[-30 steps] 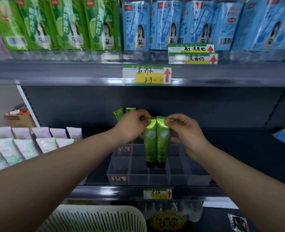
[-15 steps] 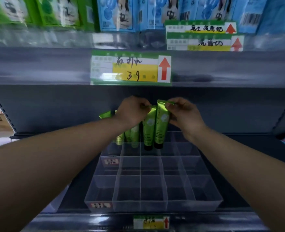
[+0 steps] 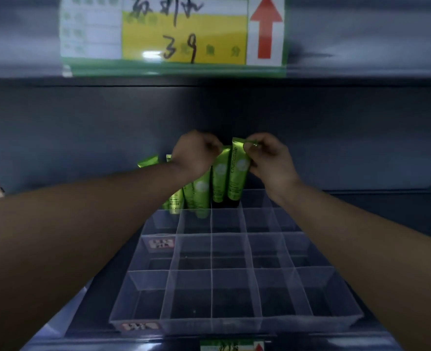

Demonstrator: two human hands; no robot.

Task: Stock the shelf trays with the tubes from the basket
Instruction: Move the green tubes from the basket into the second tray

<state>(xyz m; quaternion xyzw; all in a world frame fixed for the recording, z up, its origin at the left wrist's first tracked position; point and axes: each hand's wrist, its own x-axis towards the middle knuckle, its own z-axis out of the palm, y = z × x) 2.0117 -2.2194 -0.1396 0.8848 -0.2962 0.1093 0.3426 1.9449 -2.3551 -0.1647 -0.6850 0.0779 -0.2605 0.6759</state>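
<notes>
Pinching two green tubes [image 3: 236,178] by crimped tops, one each in left hand [image 3: 195,154] and right hand [image 3: 270,159], over tray's [image 3: 234,320] far row; caps lost in shadow.

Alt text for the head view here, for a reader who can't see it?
A person's left hand and right hand pinch the tops of two green tubes, standing them in the back row of a clear divided tray on a shelf. More tubes stand to their left; a yellow price label hangs above.
</notes>
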